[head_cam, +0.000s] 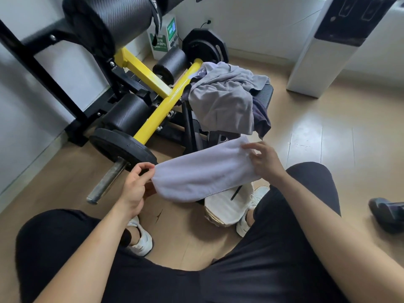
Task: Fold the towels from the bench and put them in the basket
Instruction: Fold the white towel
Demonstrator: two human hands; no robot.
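Pale wooden floor [328, 138] lies under us, and above it we stretch a soft, fluffy towel [203, 173] into a long doubled band so the fold hangs even, our left hand [133, 186] pinching one end and our right hand [264, 160] gripping the other. Beyond our hands, crumpled grey towels [223, 101] drape the padded black bench [265, 92]; just below our right hand sits what looks like a white cloth basket [225, 206].

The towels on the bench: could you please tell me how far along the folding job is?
Done: nothing visibly finished; the inside of the white basket is hidden. In hand: the left hand and right hand hold one pale towel, stretched between them. Left: a grey heap lies on the bench.
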